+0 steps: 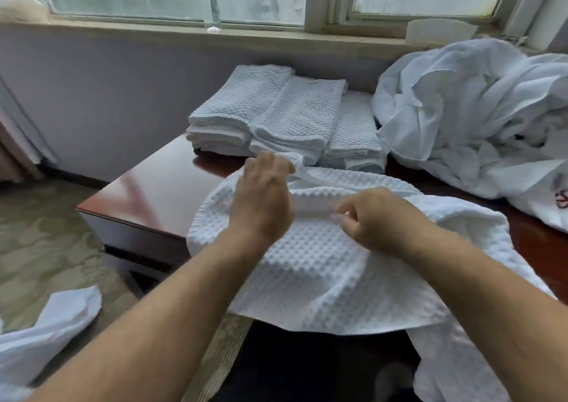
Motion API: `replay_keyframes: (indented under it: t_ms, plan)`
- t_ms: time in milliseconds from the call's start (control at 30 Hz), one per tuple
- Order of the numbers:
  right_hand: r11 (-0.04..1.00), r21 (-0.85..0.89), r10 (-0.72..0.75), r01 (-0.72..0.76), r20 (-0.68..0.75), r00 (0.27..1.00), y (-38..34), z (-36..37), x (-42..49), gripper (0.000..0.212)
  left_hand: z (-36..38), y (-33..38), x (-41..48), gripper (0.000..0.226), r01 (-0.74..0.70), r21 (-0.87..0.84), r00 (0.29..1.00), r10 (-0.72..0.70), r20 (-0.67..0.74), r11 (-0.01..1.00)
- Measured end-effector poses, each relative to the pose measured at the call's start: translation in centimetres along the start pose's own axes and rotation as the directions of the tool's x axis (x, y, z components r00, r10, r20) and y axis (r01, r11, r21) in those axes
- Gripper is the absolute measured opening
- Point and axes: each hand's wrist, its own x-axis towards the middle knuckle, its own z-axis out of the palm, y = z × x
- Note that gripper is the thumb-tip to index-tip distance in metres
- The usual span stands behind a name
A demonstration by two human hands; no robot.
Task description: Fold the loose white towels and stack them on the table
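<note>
Head view shows both bare forearms reaching forward over a loose white towel (322, 272). It lies spread just in front of the stack of folded towels (276, 115), draped over the near edge of the counter (159, 186) and hanging down toward the person's lap. The left hand (264, 198) is raised with its back to the camera, its fingers curled round the towel's far hem, close to the front of the stack. The right hand (378, 220) sits lower and farther from the stack, knuckles up, thumb and forefinger pinching a raised ridge of the same towel. The two hands are near each other but apart.

Right of the stack, a big crumpled heap of white linen (476, 119) rests on the counter. Behind the stack, a clear bottle (212, 2) stands upright on the windowsill (123, 29). Well left of the stack and nearer the camera, another white cloth (46, 334) lies on the carpet (46, 232).
</note>
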Motion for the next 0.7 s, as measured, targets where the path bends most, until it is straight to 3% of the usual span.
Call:
replay_keyframes:
  t_ms: [67, 133, 167, 200, 267, 333, 367, 433, 533, 600, 667, 700]
  plan:
    - [0.999, -0.002, 0.043, -0.045, -0.259, 0.965, 1.7, -1.5, -0.5, 0.021, 1.8, 1.9, -0.7, 0.029, -0.071, -0.130, 0.965, 0.101, 0.243, 0.989]
    - [0.983, 0.104, 0.181, -0.152, -0.412, 0.893, 4.8, -2.8, -2.0, 0.020, 3.7, 2.8, -1.4, 0.041, -0.105, 0.004, 0.881, 0.091, 0.464, 0.995]
    - [0.955, 0.180, 0.290, -0.234, -0.418, 0.861, 6.8, -3.1, -3.0, 0.017, 4.5, 3.2, -1.6, 0.043, -0.122, 0.060, 0.882, 0.081, 0.463, 0.991]
    - [0.912, 0.239, 0.403, -0.332, -0.384, 0.831, 8.8, -3.1, -4.2, 0.013, 5.0, 3.9, -1.5, 0.040, -0.143, 0.039, 0.910, 0.116, 0.399, 0.989]
    - [0.803, 0.274, 0.591, -0.529, -0.259, 0.764, 12.3, -2.5, -6.7, 0.031, 5.8, 6.2, -1.0, 0.037, -0.213, -0.206, 0.941, 0.257, 0.218, 0.955]
    - [0.719, 0.252, 0.692, -0.648, -0.167, 0.702, 14.4, -1.6, -8.9, 0.052, 6.5, 9.3, 0.0, 0.037, -0.202, -0.477, 0.921, 0.331, 0.204, 0.855]
    - [0.696, 0.245, 0.714, -0.675, -0.138, 0.686, 14.9, -1.3, -10.0, 0.059, 7.0, 10.7, 0.4, 0.037, -0.208, -0.531, 0.891, 0.384, 0.245, 0.822]
    - [0.677, 0.274, 0.721, -0.683, -0.065, 0.690, 15.6, -1.4, -12.2, 0.071, 8.6, 12.5, 0.7, 0.040, -0.273, -0.479, 0.827, 0.458, 0.327, 0.835]
    - [0.681, 0.330, 0.639, -0.654, 0.170, 0.750, 15.1, -2.9, -15.2, 0.078, 10.5, 12.3, 0.9, 0.048, -0.307, -0.357, 0.838, 0.429, 0.338, 0.882]
    - [0.730, 0.333, 0.531, -0.597, 0.273, 0.802, 14.2, -3.3, -16.2, 0.062, 10.9, 11.9, 1.0, 0.053, -0.274, -0.388, 0.847, 0.412, 0.336, 0.880]
    - [0.739, 0.381, 0.480, -0.555, 0.280, 0.831, 13.5, -3.5, -15.8, 0.035, 10.9, 11.8, 0.8, 0.065, -0.238, -0.431, 0.849, 0.402, 0.342, 0.870]
    - [0.727, 0.419, 0.473, -0.544, 0.268, 0.839, 13.3, -3.9, -15.3, 0.033, 10.7, 11.7, 0.7, 0.068, -0.216, -0.465, 0.861, 0.392, 0.324, 0.859]
